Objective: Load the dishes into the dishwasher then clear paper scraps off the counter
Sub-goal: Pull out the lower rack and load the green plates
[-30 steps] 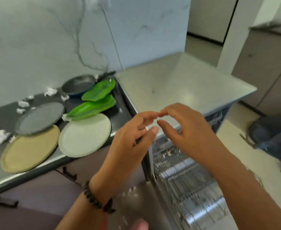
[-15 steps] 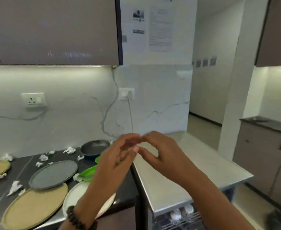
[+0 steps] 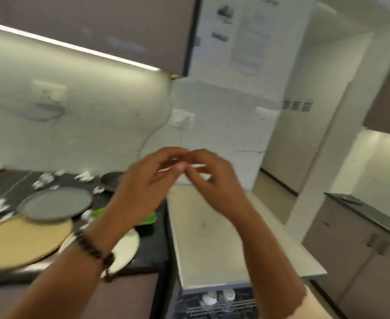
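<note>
Both hands met in the air above the dark worktop (image 3: 16, 192), fingertips touching. The left hand (image 3: 143, 189) and the right hand (image 3: 214, 180) were curled loosely; whether either grip pinched something small I could not tell through the blur. The dishes lay on the worktop left of the hands: a grey plate (image 3: 55, 203), a tan plate (image 3: 23, 240), a white plate (image 3: 127, 247), a green dish (image 3: 148, 217) and a dark pan (image 3: 111, 180). The plates looked stiff and breakable, best taken by the rim. Paper scraps (image 3: 85, 176), light and crushable, lay behind the grey plate. The dishwasher rack (image 3: 217, 305) showed below the steel top.
</note>
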